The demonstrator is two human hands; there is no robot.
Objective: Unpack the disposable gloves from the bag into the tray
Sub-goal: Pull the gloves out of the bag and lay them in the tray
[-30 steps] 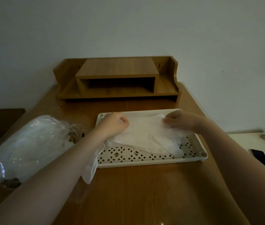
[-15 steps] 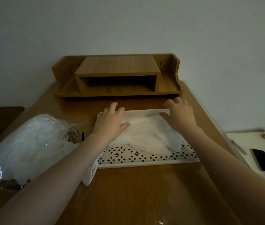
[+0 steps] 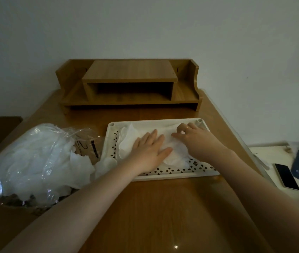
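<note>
In the tray (image 3: 206, 174), both hands lie on the gloves (image 3: 126, 141): left hand (image 3: 149, 151) flat, fingers straight; right hand (image 3: 193, 141) loosely curled, grip unclear. The bag (image 3: 35, 161) lies left on the bench (image 3: 154, 216), nearest the left hand, likely the one to reach next

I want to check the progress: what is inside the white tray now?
The white tray holds thin white disposable gloves. The left hand presses flat on them; the right hand touches them. How many gloves lie underneath is hidden.

I see a wooden surface (image 3: 154, 212) bearing a perforated white tray (image 3: 108, 143), a clear glove bag (image 3: 26, 161) and a wooden shelf unit (image 3: 129, 84).
</note>
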